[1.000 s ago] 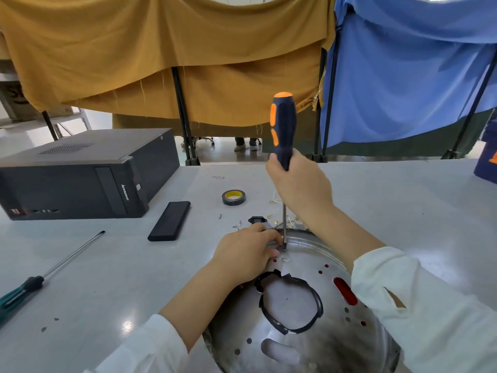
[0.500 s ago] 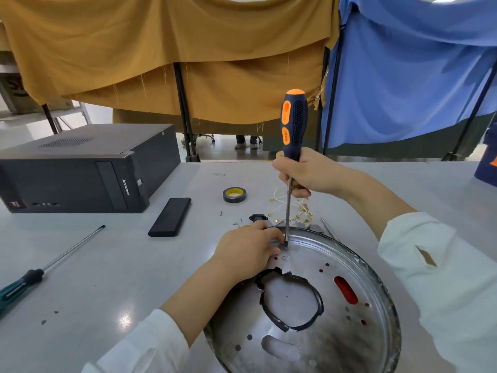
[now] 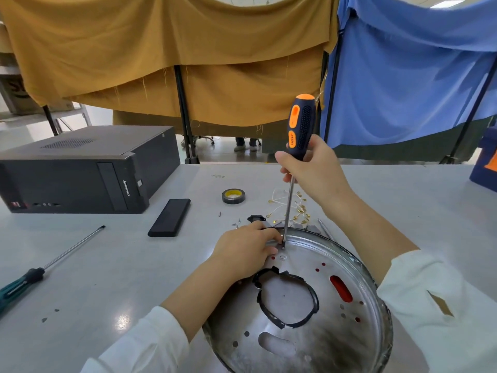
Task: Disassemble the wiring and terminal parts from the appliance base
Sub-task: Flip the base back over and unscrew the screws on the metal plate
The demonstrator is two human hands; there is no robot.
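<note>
Head view, left to right: a green-handled screwdriver (image 3: 18, 285) lies at the desk's (image 3: 113, 278) left edge, a black computer case (image 3: 80, 170) at the far left, then a flat black device (image 3: 169, 217) and a tape roll (image 3: 233, 196) mid-desk. The left hand (image 3: 246, 251) curls on a small part at the far rim of the metal appliance base (image 3: 309, 305), which sits at the near edge. The right hand (image 3: 313, 170), wrapped around the orange-and-black screwdriver (image 3: 300, 122), has slid higher and rightward over the last second; its tip stays on a screw, so loosening seems underway. Loose terminal wires (image 3: 290, 208) lie just beyond the base. Mustard and blue cloths hang behind.
</note>
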